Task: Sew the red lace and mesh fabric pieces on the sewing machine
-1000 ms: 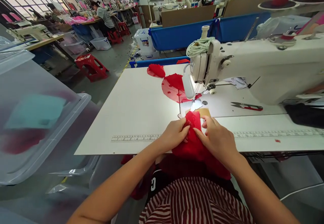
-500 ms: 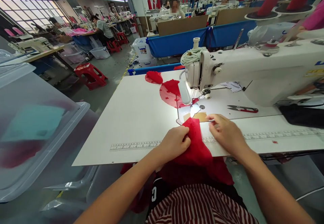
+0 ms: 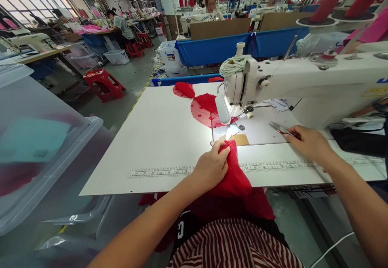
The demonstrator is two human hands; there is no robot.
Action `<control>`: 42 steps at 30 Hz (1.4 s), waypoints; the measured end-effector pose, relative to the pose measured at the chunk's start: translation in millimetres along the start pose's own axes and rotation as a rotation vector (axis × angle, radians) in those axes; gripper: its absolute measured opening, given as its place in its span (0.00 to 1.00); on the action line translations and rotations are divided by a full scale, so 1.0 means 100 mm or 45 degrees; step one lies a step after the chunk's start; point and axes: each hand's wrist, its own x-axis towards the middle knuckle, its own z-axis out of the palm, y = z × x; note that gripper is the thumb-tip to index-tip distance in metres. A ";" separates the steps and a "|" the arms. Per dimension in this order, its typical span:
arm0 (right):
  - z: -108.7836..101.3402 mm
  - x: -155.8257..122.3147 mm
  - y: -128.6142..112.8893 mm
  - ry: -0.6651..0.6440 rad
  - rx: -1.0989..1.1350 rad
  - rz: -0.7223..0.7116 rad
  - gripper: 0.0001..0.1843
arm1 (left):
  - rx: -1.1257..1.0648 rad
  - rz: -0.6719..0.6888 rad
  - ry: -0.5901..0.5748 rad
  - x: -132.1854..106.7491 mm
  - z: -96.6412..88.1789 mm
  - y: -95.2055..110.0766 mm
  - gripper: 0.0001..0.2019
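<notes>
My left hand [image 3: 211, 165] is closed on the upper end of a red piece of fabric [image 3: 235, 177], just in front of the sewing machine [image 3: 279, 76]. The fabric hangs over the table's front edge onto my lap. To the right, my right hand [image 3: 309, 142] has its fingers closed around the handle end of the thread snips [image 3: 280, 128]. Their blades point to the back left, low over the machine bed. A sheer red piece with small motifs [image 3: 201, 112] lies on the table left of the needle area, and a smaller red piece [image 3: 184, 89] rests behind it.
A ruler strip [image 3: 163, 172] runs along the front of the white table [image 3: 145, 138]. Translucent plastic bins [image 3: 75, 171] stand at the left. A red stool [image 3: 104, 85] is on the floor beyond. Red thread cones [image 3: 332, 1] rise at the upper right.
My right hand has moved right, away from the fabric, and has taken hold of the thread snips, which have turned a little. My left hand stays on the red fabric.
</notes>
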 end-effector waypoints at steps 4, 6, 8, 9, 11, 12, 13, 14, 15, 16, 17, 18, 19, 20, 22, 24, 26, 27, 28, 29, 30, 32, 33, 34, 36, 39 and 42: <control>0.06 -0.15 -0.47 -0.289 0.078 -0.185 0.09 | 0.018 0.081 -0.005 -0.02 0.03 -0.02 0.20; 0.08 -0.19 -0.71 -0.526 0.162 -0.225 0.08 | 0.028 0.093 -0.003 -0.02 0.04 -0.03 0.21; 0.10 -0.20 -0.90 -0.634 0.142 -0.223 0.12 | 0.040 0.107 0.022 -0.03 0.06 -0.03 0.20; 0.11 -0.19 -0.97 -0.649 0.106 -0.199 0.14 | 0.045 0.118 0.046 -0.03 0.06 -0.04 0.20; 0.15 -0.17 -1.08 -0.639 -0.002 -0.126 0.18 | 0.068 0.149 0.100 -0.03 0.08 -0.04 0.20; 0.17 -0.16 -1.11 -0.636 -0.059 -0.094 0.18 | 0.089 0.165 0.128 -0.03 0.09 -0.05 0.20; 0.19 -0.14 -1.15 -0.638 -0.116 -0.065 0.18 | 0.115 0.180 0.150 -0.03 0.10 -0.05 0.19; 0.20 -0.13 -1.17 -0.647 -0.169 -0.042 0.18 | 0.144 0.194 0.168 -0.04 0.11 -0.06 0.19; 0.21 -0.12 -1.19 -0.659 -0.215 -0.024 0.17 | 0.171 0.207 0.183 -0.04 0.12 -0.06 0.19; 0.22 -0.12 -1.22 -0.661 -0.251 -0.009 0.17 | 0.194 0.219 0.197 -0.04 0.12 -0.06 0.18; 0.23 -0.12 -1.23 -0.659 -0.274 0.003 0.18 | 0.212 0.230 0.209 -0.04 0.13 -0.06 0.18; 0.24 -0.12 -1.25 -0.652 -0.288 0.008 0.18 | 0.225 0.239 0.219 -0.04 0.13 -0.07 0.18; 0.25 -0.12 -1.26 -0.645 -0.293 0.004 0.18 | 0.235 0.245 0.229 -0.04 0.13 -0.07 0.17; 0.26 -0.13 -1.27 -0.638 -0.287 -0.004 0.18 | 0.240 0.249 0.236 -0.04 0.14 -0.07 0.17; 0.28 -0.14 -1.29 -0.623 -0.273 -0.023 0.18 | 0.247 0.255 0.240 -0.04 0.14 -0.07 0.17; 0.31 -0.16 -1.30 -0.596 -0.269 -0.030 0.18 | 0.252 0.256 0.233 -0.05 0.14 -0.07 0.17; 0.34 -0.17 -1.30 -0.565 -0.282 -0.028 0.18 | 0.262 0.255 0.228 -0.05 0.15 -0.07 0.17; 0.35 -0.18 -1.29 -0.548 -0.287 -0.029 0.18 | 0.268 0.254 0.229 -0.05 0.15 -0.06 0.17; 0.37 -0.19 -1.29 -0.531 -0.289 -0.033 0.18 | 0.274 0.254 0.231 -0.05 0.15 -0.06 0.16; 0.38 -0.20 -1.28 -0.515 -0.289 -0.037 0.18 | 0.281 0.255 0.235 -0.05 0.15 -0.06 0.16; 0.40 -0.21 -1.28 -0.494 -0.287 -0.040 0.17 | 0.289 0.258 0.239 -0.05 0.15 -0.06 0.16; 0.42 -0.22 -1.27 -0.459 -0.276 -0.046 0.17 | 0.306 0.266 0.237 -0.05 0.14 -0.05 0.17; 0.43 -0.22 -1.26 -0.450 -0.273 -0.046 0.16 | 0.315 0.268 0.234 -0.05 0.14 -0.05 0.17; 0.43 -0.23 -1.26 -0.446 -0.272 -0.045 0.16 | 0.321 0.269 0.233 -0.05 0.14 -0.05 0.17; 0.42 -0.23 -1.27 -0.441 -0.274 -0.035 0.15 | 0.326 0.268 0.225 -0.05 0.15 -0.05 0.17; 0.40 -0.23 -1.25 -0.432 -0.258 -0.019 0.15 | 0.315 0.266 0.221 -0.05 0.16 -0.06 0.17; 0.41 -0.22 -1.21 -0.383 -0.093 -0.103 0.14 | 0.291 0.273 0.229 -0.05 0.17 -0.07 0.17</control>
